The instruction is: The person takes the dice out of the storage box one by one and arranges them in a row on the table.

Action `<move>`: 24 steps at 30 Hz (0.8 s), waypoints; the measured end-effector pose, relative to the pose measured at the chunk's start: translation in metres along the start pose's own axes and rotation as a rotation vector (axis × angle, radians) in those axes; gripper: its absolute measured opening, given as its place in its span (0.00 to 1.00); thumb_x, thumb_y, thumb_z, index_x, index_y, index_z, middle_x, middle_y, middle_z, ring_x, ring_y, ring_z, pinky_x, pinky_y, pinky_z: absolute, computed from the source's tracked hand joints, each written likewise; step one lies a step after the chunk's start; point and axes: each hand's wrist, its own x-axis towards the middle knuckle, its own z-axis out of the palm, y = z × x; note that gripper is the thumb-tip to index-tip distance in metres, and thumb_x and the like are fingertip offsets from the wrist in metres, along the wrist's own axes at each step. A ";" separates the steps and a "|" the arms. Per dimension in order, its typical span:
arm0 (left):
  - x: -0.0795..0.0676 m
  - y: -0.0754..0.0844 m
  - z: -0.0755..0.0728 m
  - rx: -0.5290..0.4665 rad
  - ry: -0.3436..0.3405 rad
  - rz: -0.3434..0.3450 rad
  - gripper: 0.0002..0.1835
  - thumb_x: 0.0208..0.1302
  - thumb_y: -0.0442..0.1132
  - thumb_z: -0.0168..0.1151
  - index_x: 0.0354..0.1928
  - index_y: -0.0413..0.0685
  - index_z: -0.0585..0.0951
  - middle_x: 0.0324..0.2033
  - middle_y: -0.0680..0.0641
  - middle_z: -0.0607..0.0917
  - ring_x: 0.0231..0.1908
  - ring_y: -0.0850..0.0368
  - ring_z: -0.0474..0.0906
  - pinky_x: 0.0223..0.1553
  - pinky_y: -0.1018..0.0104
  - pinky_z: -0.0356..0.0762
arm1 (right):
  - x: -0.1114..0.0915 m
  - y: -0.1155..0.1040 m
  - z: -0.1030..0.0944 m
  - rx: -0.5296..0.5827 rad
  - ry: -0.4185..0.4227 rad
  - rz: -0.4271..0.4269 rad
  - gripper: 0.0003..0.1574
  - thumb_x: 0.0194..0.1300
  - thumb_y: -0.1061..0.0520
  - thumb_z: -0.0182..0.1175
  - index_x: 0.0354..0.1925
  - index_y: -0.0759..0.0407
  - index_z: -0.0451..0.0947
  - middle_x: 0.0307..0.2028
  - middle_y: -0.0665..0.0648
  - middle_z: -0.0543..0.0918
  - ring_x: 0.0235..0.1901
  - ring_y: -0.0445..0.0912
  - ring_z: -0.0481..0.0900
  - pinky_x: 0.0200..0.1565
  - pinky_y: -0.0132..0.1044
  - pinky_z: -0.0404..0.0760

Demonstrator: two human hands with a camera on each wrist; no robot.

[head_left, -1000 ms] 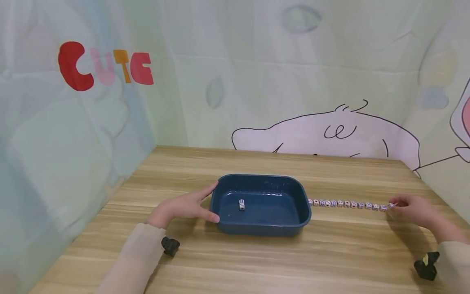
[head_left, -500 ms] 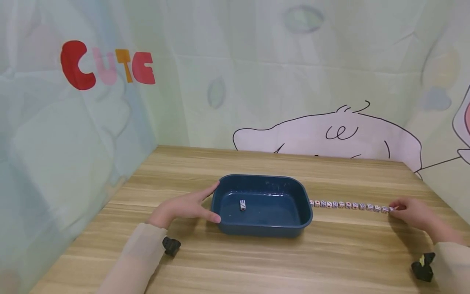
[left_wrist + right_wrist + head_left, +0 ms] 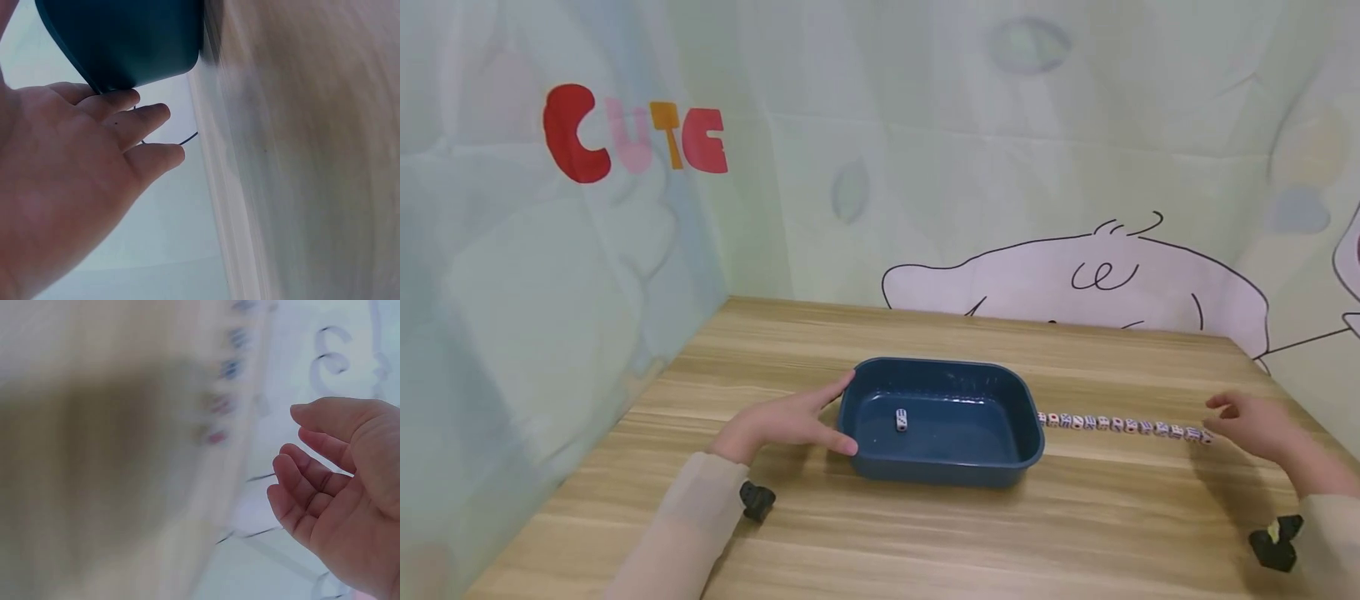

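A row of small white dice [image 3: 1117, 424] with coloured dots runs rightward from the blue tray [image 3: 947, 477]. My left hand [image 3: 782, 425] touches the tray's left side, thumb near the front corner and forefinger near the back one. The left wrist view has its other fingers [image 3: 147, 119] fairly straight under the tray's corner. Inside lies a white dotted piece [image 3: 901, 420], longer than one die of the row. My right hand [image 3: 1258, 427] is just past the row's last die [image 3: 1207, 437], fingers loosely bent and holding nothing; dice look blurred in the right wrist view.
A wooden table [image 3: 970, 542] carries everything. Behind it and at the left hang printed cloth walls [image 3: 820, 100], with a cartoon figure [image 3: 1015, 283] at the back. A dark wrist camera [image 3: 757, 501] sits at the left cuff, another camera [image 3: 1276, 543] at the right.
My right hand has let go of the end die and drawn back slightly up and right, leaving the die in the row. The left hand keeps its place on the tray.
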 end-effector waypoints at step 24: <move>-0.001 0.000 0.000 -0.018 -0.003 -0.003 0.62 0.51 0.58 0.72 0.77 0.51 0.41 0.76 0.44 0.46 0.74 0.45 0.42 0.70 0.42 0.47 | 0.034 -0.206 -0.019 0.182 0.015 -0.312 0.19 0.67 0.57 0.60 0.52 0.67 0.76 0.36 0.56 0.80 0.34 0.46 0.75 0.35 0.36 0.78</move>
